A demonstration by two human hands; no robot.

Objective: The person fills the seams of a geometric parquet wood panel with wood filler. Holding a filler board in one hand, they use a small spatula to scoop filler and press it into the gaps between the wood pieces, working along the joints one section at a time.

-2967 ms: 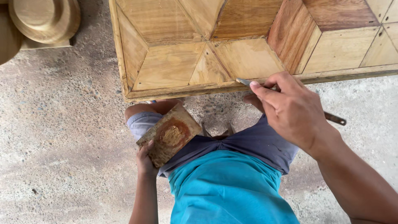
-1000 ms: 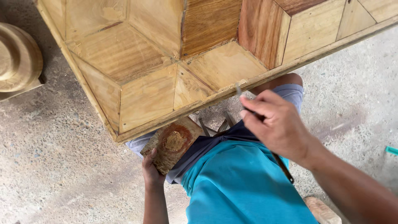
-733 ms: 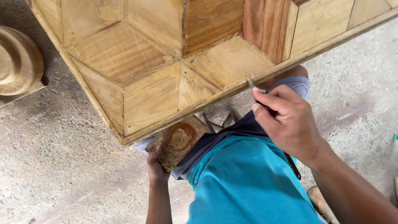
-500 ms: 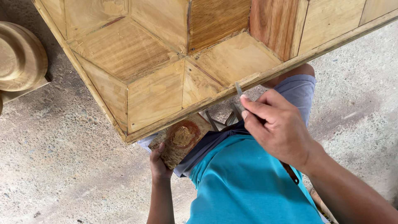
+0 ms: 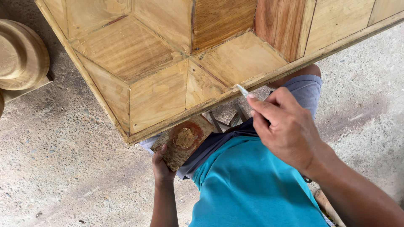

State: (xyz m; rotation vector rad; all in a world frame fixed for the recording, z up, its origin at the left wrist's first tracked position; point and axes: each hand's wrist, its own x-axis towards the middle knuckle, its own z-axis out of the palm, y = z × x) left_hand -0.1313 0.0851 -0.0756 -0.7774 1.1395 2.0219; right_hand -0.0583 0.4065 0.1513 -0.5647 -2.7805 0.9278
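A wooden tabletop (image 5: 168, 63) inlaid with angular panels fills the upper half of the view. My right hand (image 5: 288, 128) grips a thin metal putty knife (image 5: 242, 90), whose tip touches the tabletop's near edge strip. Below that edge, my left hand (image 5: 162, 166) holds a small wooden board (image 5: 183, 141) with a patch of brown filler on its face. My teal shirt and grey shorts show between the two arms.
A turned round wooden piece (image 5: 19, 59) sits on the concrete floor (image 5: 63, 180) at the far left. Metal stool legs (image 5: 227, 120) show under the tabletop edge. A wooden handle (image 5: 326, 201) lies on the floor at bottom right.
My right hand has slid the knife back and forth along the tabletop's edge. The view shifted slightly. My left hand kept the filler board below the edge.
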